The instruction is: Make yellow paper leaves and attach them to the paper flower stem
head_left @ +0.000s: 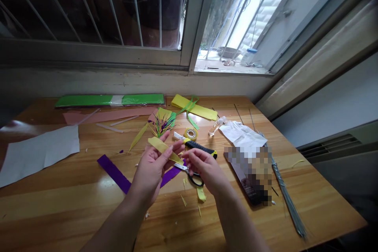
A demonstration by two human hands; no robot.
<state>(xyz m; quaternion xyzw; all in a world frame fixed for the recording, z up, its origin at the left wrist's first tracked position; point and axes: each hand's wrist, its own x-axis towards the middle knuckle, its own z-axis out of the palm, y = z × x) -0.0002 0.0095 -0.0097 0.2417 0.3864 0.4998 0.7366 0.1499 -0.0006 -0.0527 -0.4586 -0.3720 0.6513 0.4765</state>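
My left hand (150, 169) holds a folded yellow crepe paper strip (162, 148) between thumb and fingers, above the table. At the strip's lower right end, my right hand (203, 167) has its fingers pinched together; its fingertips partly hide what they grip. Black-handled scissors (195, 179) lie just under my right hand, blades toward the left. Beneath both hands runs a purple paper strip (115, 173), partly covered by my left hand. Behind them are a fringed paper bundle (162, 123) in yellow, green and purple, a black and yellow utility knife (201, 147) and a tape roll (190, 134).
Along the back lie a green paper pack (141, 100) and a folded yellow strip (203, 112). White paper (41, 151) is at left. To the right are a small clear bottle (216, 126), white tissue (243, 136), a phone (248, 185) and a wire bundle (288, 201).
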